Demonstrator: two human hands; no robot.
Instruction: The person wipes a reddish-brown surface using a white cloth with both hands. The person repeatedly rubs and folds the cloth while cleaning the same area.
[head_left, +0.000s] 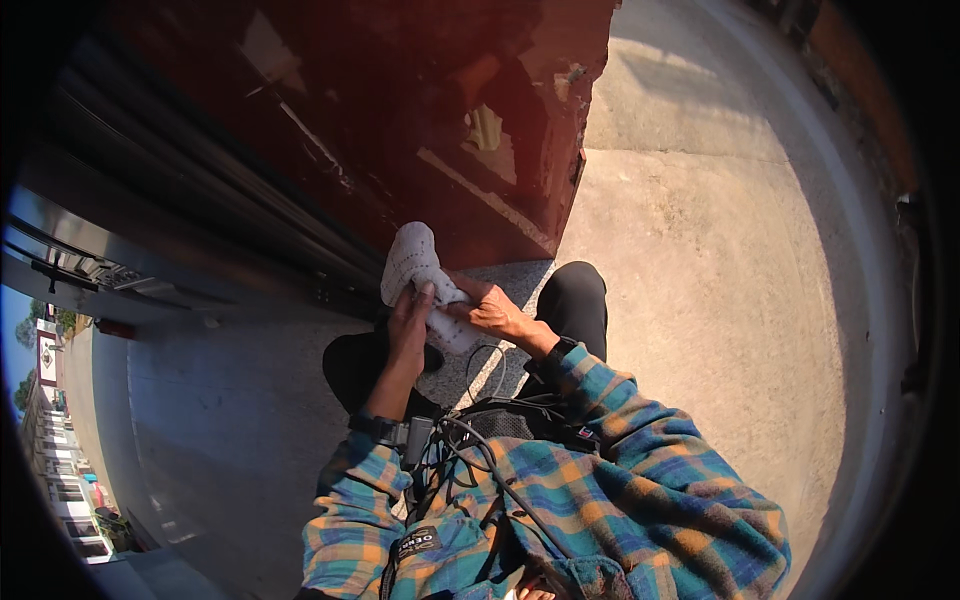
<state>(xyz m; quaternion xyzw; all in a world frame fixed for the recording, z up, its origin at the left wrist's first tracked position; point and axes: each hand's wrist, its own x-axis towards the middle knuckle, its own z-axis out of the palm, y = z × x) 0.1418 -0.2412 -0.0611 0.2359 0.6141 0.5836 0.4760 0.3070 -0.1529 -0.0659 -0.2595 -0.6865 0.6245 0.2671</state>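
Observation:
A white cloth (411, 259) with dotted dark lines across it is bunched up in front of me, between my two hands. My left hand (409, 322) grips it from the near side, with the thumb pressed on top. From the right, my right hand (491, 309) pinches a folded, twisted part, its fingertips partly hidden in the folds. One rounded end of the cloth sticks out beyond my hands. A looser part (452, 331) hangs below them, over the speckled stone floor between my knees.
A dark red painted surface (375, 150) with peeled patches stands just ahead. Dark ridged panels (247, 202) run along the left. Sunlit concrete (697, 247) lies to the right. Black cables (487, 450) hang at my waist, and one thin loop (504, 371) dangles between my knees.

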